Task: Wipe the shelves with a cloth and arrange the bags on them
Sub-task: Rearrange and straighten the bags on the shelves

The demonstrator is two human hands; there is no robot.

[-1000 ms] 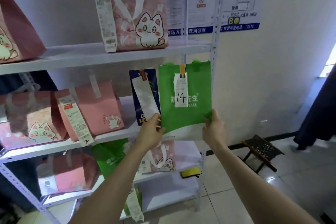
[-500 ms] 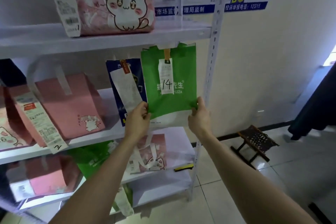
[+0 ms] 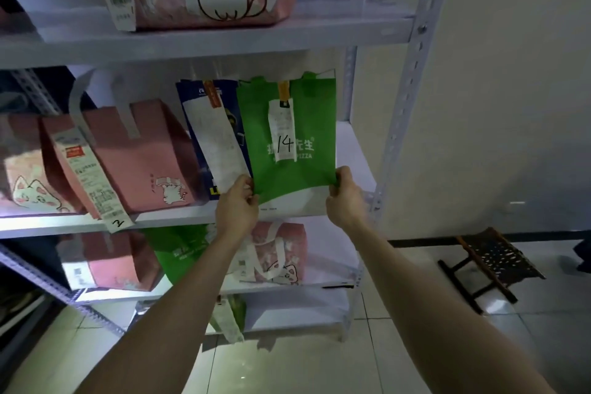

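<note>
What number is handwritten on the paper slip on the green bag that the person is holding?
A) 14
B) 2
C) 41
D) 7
A: the paper slip on the green bag, which the left hand and right hand pinch at its lower corners, reads 14.

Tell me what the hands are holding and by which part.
The green fabric bag tagged 14: the left hand pinches its lower left edge, the right hand its lower right edge.

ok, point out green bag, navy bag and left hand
green bag [image 3: 315, 118]: head view, front panel
navy bag [image 3: 192, 93]: head view, top left corner
left hand [image 3: 236, 205]: head view, back of hand
</note>
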